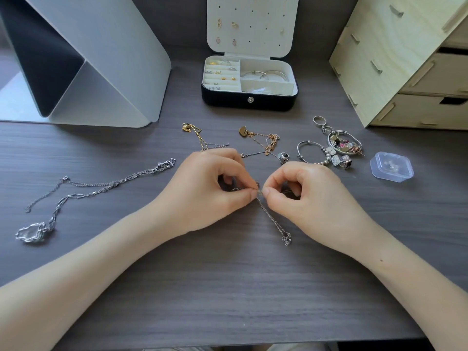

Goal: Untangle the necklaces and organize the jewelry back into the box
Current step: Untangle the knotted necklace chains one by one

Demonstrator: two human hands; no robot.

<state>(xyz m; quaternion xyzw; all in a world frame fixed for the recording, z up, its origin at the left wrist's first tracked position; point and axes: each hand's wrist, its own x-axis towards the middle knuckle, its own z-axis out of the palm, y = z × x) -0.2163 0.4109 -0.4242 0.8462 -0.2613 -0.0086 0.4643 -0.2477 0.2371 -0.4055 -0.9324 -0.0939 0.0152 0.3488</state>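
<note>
A: Necklace chain (272, 219), fine silver, sits at centre frame, its tail and clasp trailing toward the lower right over the desk (228, 287).

B: And the hands?

A: Left hand (215, 183) and right hand (311, 193) each pinch it between thumb and forefinger, tips nearly touching.

B: How will it handle?

A: Light, limp and slippery, I'd judge; links could kink if tugged. Best gripped right beside the knot and teased apart gently. The jewelry box (249, 97) stands open at upper centre.
</note>
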